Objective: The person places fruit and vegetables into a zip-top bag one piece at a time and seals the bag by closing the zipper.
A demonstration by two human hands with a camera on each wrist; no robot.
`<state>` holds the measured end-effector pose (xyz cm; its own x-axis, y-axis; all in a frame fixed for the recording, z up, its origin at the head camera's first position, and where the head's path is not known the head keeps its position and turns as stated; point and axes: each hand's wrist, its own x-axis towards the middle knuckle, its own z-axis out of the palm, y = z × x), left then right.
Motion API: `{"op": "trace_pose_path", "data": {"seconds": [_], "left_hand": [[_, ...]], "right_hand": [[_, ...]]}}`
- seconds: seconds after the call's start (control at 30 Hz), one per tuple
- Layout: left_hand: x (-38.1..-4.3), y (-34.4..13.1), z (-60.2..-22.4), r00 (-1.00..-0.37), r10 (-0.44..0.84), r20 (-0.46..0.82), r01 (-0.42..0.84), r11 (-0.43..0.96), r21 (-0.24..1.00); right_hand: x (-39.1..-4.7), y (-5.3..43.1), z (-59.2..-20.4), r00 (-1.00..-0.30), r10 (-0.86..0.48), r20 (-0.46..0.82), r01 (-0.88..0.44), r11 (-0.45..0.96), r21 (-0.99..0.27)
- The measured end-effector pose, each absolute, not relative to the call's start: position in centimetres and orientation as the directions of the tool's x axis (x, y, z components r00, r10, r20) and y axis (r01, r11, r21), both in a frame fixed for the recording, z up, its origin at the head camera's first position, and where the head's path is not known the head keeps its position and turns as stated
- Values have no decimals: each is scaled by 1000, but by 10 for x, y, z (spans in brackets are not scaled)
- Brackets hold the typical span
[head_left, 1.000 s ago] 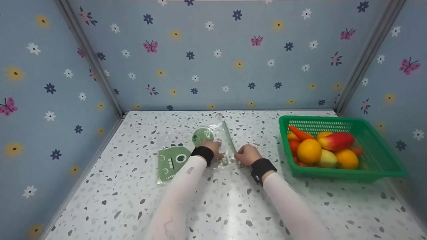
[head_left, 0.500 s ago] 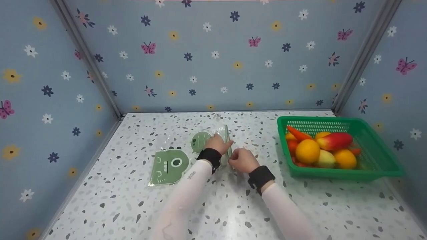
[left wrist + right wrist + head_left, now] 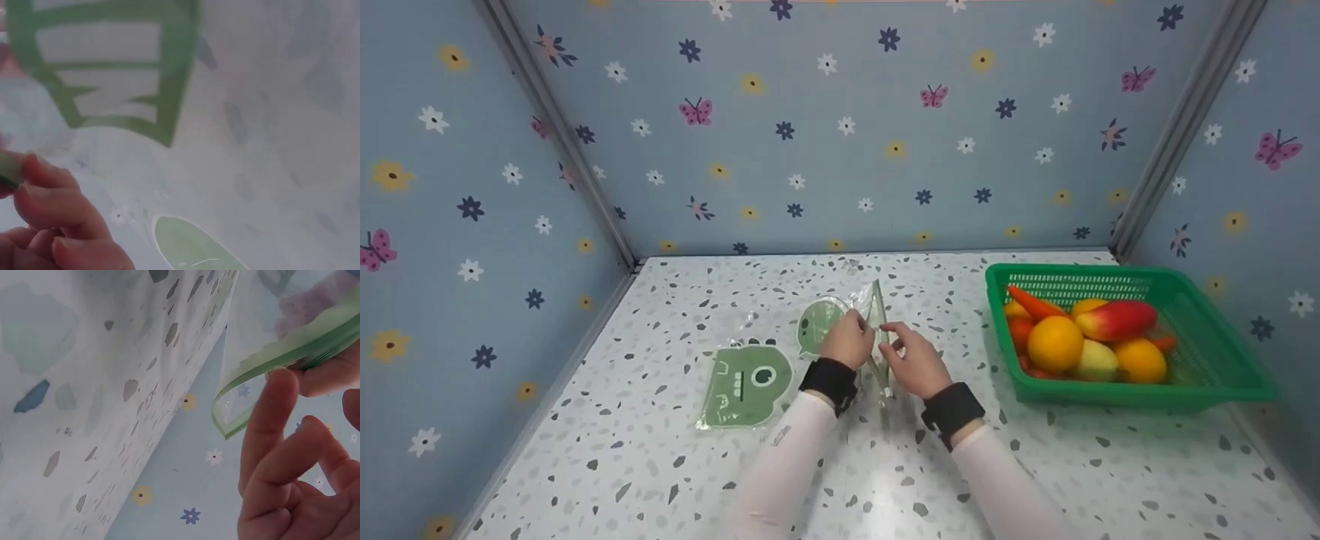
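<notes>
A clear zip bag with a green zip edge (image 3: 883, 306) stands partly raised on the table between the two hands. My left hand (image 3: 846, 343) pinches its green edge, also seen at the far left of the left wrist view. My right hand (image 3: 916, 366) has thumb and fingers apart; in the right wrist view a fingertip (image 3: 281, 382) touches the green strip (image 3: 264, 364). A round green face print (image 3: 816, 324) shows beside the left hand, partly hidden by it. Another clear bag with a green one-eyed monster print (image 3: 750, 386) lies flat to the left.
A green plastic basket (image 3: 1222, 352) stands at the right, holding a carrot (image 3: 1033, 302), oranges (image 3: 1056, 343), a red-yellow mango-like fruit (image 3: 1117, 320) and other produce. The speckled white table (image 3: 660, 457) is bounded by flowered walls (image 3: 840, 142) at the back and sides.
My left hand has moved right from over the round print to the green edge and now pinches it. The right hand has parted its fingers from the edge. The edge stands more upright.
</notes>
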<state>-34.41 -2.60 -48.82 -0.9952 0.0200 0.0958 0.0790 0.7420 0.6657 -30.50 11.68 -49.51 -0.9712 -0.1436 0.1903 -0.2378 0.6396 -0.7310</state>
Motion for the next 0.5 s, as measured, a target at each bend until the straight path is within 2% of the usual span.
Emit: {"op": "trace_pose_path", "data": {"seconds": [0.1,0.3,0.5], "left_hand": [[-334,-22,-488,-985,19,171,130,732,669],[-325,-17,-487,-954,-28,297,204,668,716],[-326,-21,-490,-924,-125,362,199,653,731]], "right_hand": [[-305,118,-497,-976,-134,174,-219,653,-725],[-309,122,-502,-977,-34,210,-180,663,-727],[-313,126,-506,-985,-51,165,-162,598,-785]]}}
